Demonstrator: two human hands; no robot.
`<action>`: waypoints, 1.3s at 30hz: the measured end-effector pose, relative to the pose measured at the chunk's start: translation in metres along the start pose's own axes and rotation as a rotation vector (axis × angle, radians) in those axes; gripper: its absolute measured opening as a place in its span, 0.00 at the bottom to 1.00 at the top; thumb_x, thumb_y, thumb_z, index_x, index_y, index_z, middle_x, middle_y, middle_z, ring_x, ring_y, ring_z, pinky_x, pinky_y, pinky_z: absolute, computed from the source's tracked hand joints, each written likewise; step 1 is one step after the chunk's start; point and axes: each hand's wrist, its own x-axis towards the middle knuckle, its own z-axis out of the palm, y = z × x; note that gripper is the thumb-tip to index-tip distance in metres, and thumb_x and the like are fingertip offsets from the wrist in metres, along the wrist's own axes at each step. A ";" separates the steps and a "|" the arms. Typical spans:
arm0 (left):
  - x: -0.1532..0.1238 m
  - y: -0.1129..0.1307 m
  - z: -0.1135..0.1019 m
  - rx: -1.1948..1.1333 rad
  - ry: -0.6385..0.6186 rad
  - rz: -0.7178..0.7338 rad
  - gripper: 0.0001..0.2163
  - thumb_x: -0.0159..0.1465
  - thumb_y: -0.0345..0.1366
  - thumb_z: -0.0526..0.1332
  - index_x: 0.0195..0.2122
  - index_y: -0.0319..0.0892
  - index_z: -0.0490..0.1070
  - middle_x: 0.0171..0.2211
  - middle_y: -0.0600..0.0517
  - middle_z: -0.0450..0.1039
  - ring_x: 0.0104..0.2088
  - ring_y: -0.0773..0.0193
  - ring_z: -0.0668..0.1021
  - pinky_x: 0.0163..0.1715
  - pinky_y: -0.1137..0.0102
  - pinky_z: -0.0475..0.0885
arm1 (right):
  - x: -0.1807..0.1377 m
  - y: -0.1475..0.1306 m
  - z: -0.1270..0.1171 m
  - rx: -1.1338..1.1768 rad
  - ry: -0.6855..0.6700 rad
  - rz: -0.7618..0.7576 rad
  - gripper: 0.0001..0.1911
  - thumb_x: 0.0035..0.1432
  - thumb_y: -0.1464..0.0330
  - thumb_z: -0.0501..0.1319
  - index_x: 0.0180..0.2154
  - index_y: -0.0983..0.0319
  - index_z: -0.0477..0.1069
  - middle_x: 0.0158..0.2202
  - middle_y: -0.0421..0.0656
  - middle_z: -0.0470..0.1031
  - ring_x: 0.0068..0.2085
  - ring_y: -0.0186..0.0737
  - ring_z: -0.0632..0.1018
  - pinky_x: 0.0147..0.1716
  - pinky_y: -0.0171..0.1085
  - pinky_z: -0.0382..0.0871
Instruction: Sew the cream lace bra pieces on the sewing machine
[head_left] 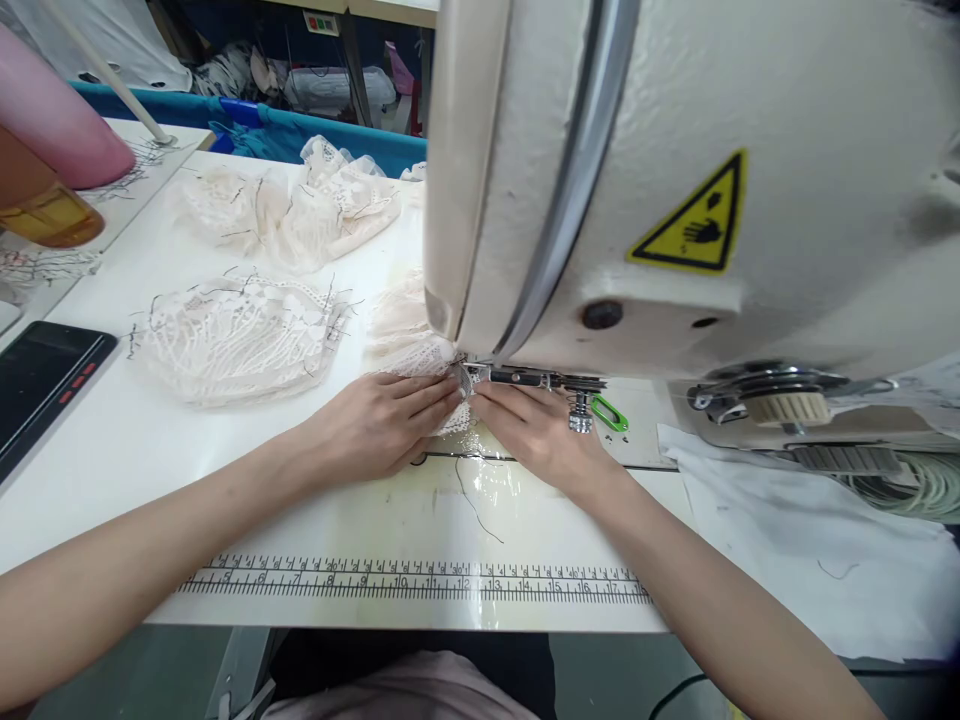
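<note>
A piece of cream lace fabric (397, 318) lies under the head of a sewing machine (480, 180), its edge at the needle area. My left hand (382, 420) rests on this lace just left of the presser foot, fingers stretched and flat. From the other side, my right hand (536, 425) holds the lace edge between closed fingers, thumb hidden beneath. A metal guide attachment (536, 379) with a knurled screw sits above my right fingers. The needle and stitch line are hidden behind the machine head and fingers.
Two more lace pieces, one flat (240, 340) and one crumpled (292, 215), lie on the left, with loose dark threads. A phone (49, 375) and a pink thread cone (64, 115) stand further left. A printed ruler (420, 580) runs along the front edge; white cloth (810, 550) lies right.
</note>
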 end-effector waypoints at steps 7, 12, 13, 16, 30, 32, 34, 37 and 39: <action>-0.004 -0.015 -0.001 -0.066 0.005 0.026 0.18 0.69 0.27 0.50 0.56 0.37 0.72 0.55 0.45 0.74 0.56 0.57 0.76 0.55 0.64 0.75 | 0.003 -0.014 0.006 -0.156 0.104 -0.034 0.13 0.64 0.80 0.56 0.44 0.61 0.74 0.40 0.39 0.80 0.44 0.33 0.76 0.36 0.35 0.65; -0.002 -0.011 0.000 0.022 0.023 0.016 0.16 0.71 0.28 0.50 0.53 0.35 0.73 0.52 0.43 0.76 0.52 0.55 0.79 0.50 0.63 0.78 | 0.009 -0.018 0.006 -0.225 0.152 -0.099 0.08 0.63 0.77 0.57 0.38 0.61 0.73 0.34 0.35 0.80 0.41 0.31 0.76 0.36 0.34 0.66; -0.001 -0.010 0.000 0.041 0.032 0.016 0.16 0.71 0.28 0.51 0.53 0.35 0.74 0.52 0.42 0.76 0.52 0.55 0.79 0.49 0.63 0.78 | 0.009 -0.018 0.006 -0.219 0.148 -0.097 0.08 0.63 0.77 0.57 0.37 0.61 0.73 0.35 0.35 0.80 0.41 0.30 0.76 0.37 0.34 0.66; 0.001 -0.006 0.000 0.016 0.039 0.002 0.17 0.70 0.28 0.51 0.56 0.36 0.72 0.53 0.44 0.75 0.54 0.56 0.78 0.50 0.64 0.77 | 0.007 -0.016 0.007 -0.195 0.150 -0.089 0.09 0.62 0.78 0.58 0.38 0.61 0.73 0.36 0.34 0.80 0.41 0.30 0.77 0.37 0.34 0.68; 0.004 -0.005 0.001 -0.043 -0.011 -0.042 0.17 0.71 0.31 0.49 0.56 0.36 0.71 0.54 0.44 0.74 0.53 0.56 0.79 0.46 0.64 0.78 | 0.006 -0.019 0.005 -0.168 0.142 -0.055 0.11 0.62 0.79 0.56 0.39 0.61 0.73 0.37 0.35 0.81 0.42 0.31 0.77 0.37 0.35 0.67; 0.006 -0.004 0.001 -0.037 -0.004 -0.049 0.17 0.71 0.31 0.49 0.55 0.35 0.72 0.54 0.43 0.75 0.52 0.56 0.79 0.46 0.63 0.79 | 0.006 -0.019 0.005 -0.173 0.135 -0.042 0.11 0.61 0.80 0.56 0.39 0.61 0.73 0.37 0.35 0.81 0.41 0.31 0.77 0.36 0.35 0.66; 0.007 -0.003 0.001 -0.032 -0.001 -0.060 0.17 0.71 0.31 0.48 0.55 0.34 0.72 0.53 0.42 0.75 0.51 0.55 0.79 0.45 0.63 0.79 | 0.006 -0.019 0.006 -0.180 0.128 -0.030 0.12 0.62 0.80 0.55 0.40 0.61 0.73 0.38 0.35 0.81 0.41 0.30 0.77 0.36 0.35 0.65; 0.008 0.000 0.002 -0.007 0.006 -0.078 0.17 0.71 0.32 0.49 0.55 0.34 0.72 0.51 0.42 0.76 0.52 0.54 0.79 0.44 0.62 0.79 | 0.005 -0.019 0.004 -0.190 0.124 -0.018 0.13 0.63 0.80 0.54 0.40 0.61 0.73 0.39 0.36 0.81 0.41 0.31 0.76 0.36 0.36 0.64; 0.009 0.002 0.003 0.019 0.012 -0.085 0.17 0.71 0.32 0.49 0.54 0.34 0.72 0.51 0.42 0.77 0.52 0.53 0.79 0.43 0.62 0.79 | 0.005 -0.019 0.003 -0.188 0.113 -0.016 0.14 0.63 0.81 0.53 0.41 0.62 0.73 0.39 0.36 0.81 0.41 0.31 0.76 0.36 0.36 0.63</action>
